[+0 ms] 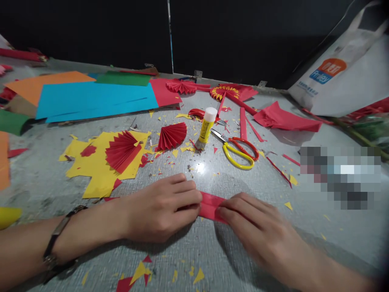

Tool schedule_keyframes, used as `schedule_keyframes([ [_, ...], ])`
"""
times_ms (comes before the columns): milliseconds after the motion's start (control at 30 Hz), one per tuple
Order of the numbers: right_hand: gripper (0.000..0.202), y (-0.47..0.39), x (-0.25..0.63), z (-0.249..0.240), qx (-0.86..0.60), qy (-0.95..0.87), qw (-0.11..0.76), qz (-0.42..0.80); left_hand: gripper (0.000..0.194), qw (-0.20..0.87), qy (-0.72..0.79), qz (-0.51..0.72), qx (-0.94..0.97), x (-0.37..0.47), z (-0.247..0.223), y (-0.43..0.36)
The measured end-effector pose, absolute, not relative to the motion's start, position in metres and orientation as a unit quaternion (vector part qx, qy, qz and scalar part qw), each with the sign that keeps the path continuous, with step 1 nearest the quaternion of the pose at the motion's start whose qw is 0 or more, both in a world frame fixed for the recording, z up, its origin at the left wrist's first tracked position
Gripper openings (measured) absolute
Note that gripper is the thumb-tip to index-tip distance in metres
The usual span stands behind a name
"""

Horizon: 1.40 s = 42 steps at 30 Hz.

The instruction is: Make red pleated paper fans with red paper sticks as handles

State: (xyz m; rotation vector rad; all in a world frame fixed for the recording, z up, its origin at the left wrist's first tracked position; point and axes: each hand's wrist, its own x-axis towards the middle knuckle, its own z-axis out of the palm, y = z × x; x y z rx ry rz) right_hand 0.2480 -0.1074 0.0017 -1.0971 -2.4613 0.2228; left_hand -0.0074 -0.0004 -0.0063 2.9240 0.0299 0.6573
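Note:
A folded strip of red paper (210, 206) lies low over the grey table between my hands. Its left end is under the curled fingers of my left hand (165, 207), which has a dark bracelet at the wrist. The fingers of my right hand (258, 223) are pressed together on the strip's right end. Beyond the strip stand a yellow glue stick (206, 126) with a white cap and, to its right, scissors (238, 152) with red and yellow handles. Pleated red fans (172, 136) lie to the left of the glue.
Blue paper (97, 99) and other coloured sheets cover the back left. Cut yellow paper (97, 162) lies at the left. A white plastic bag (340, 69) stands at the back right, near crumpled red paper (285, 117). Small scraps are scattered about the grey table (188, 259).

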Motion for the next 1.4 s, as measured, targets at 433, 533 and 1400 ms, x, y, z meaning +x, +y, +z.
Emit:
schedule_keyframes([
  [433, 0.028, -0.115, 0.245, -0.003, -0.375, -0.905, 0.200, 0.018, 0.032, 0.051, 0.019, 0.227, 0.972, -0.008, -0.005, -0.003],
  [533, 0.030, -0.115, 0.246, 0.001, -0.375, -0.900, 0.222, 0.022, 0.037, 0.047, 0.005, 0.245, 0.968, -0.009, -0.001, -0.002],
  [1400, 0.037, -0.111, 0.248, 0.003, -0.385, -0.899, 0.192, 0.084, 0.033, 0.064, 0.019, 0.212, 0.975, -0.008, -0.002, -0.001],
])
